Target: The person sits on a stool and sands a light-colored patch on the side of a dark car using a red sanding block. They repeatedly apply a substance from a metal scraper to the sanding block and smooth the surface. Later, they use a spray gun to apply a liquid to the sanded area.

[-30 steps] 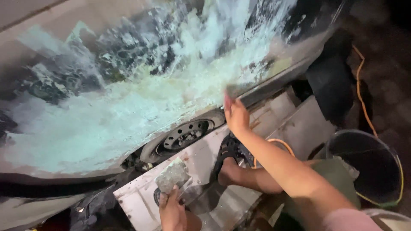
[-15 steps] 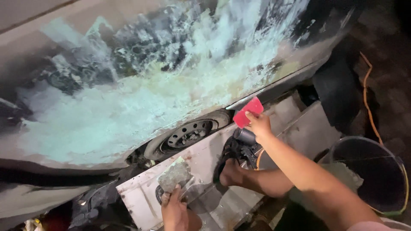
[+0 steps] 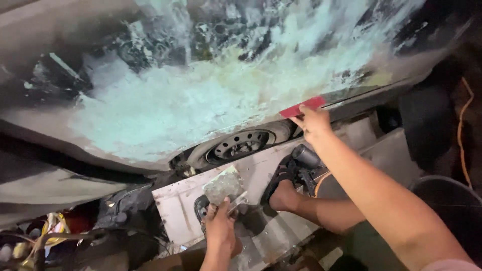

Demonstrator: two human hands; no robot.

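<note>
My right hand (image 3: 314, 123) holds a flat red spreader (image 3: 303, 107) against the lower edge of a dark car body panel (image 3: 90, 60). The panel is smeared with a wide patch of pale greenish filler (image 3: 201, 95). Lower down, my left hand (image 3: 219, 227) holds a small square board (image 3: 222, 185) loaded with grey putty. My foot in a dark sandal (image 3: 282, 186) rests on a pale slab (image 3: 175, 211) below the car.
A car wheel with a steel rim (image 3: 241, 144) shows under the panel. A small dark power tool (image 3: 305, 156) lies by my foot. An orange cable (image 3: 461, 135) runs at the right, above a dark round bucket (image 3: 444, 200). Clutter sits at the bottom left.
My right hand pulled back from the panel, then came up again with the red spreader and now presses it to the panel's lower edge. The left hand stays put with the putty board.
</note>
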